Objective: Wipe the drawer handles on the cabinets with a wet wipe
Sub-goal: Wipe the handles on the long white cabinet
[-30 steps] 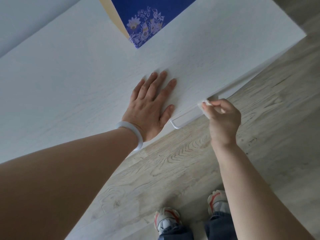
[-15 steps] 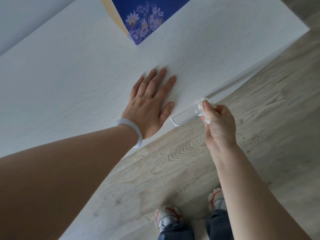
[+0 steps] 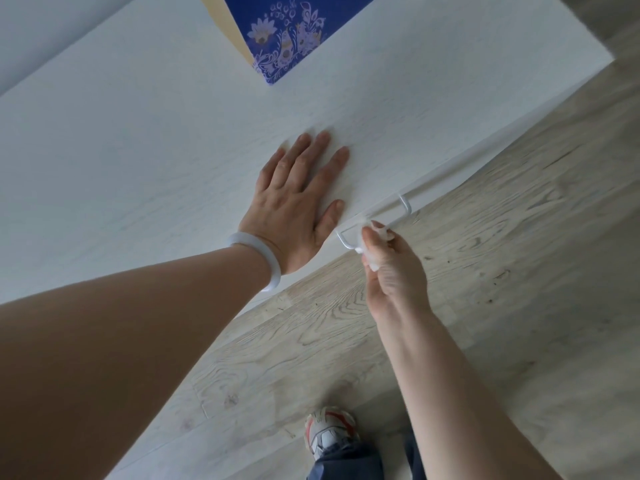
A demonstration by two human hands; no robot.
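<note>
A white bar handle (image 3: 403, 206) sticks out from the front of a white cabinet (image 3: 156, 150), just under its top edge. My right hand (image 3: 391, 268) pinches a crumpled white wet wipe (image 3: 370, 249) around the handle's left part, near its left bracket. My left hand (image 3: 294, 202) lies flat with straight fingers on the cabinet top, just left of the handle. It wears a pale bangle on the wrist.
A blue box with a floral print (image 3: 277, 32) stands on the cabinet top at the back. Pale wood-look flooring (image 3: 485, 306) spreads below the cabinet front. My shoe (image 3: 329, 431) is at the bottom.
My right hand has slid the wipe leftward along the handle, from its right end to near its left bracket. The handle's right bracket now shows. My left hand stays flat in place.
</note>
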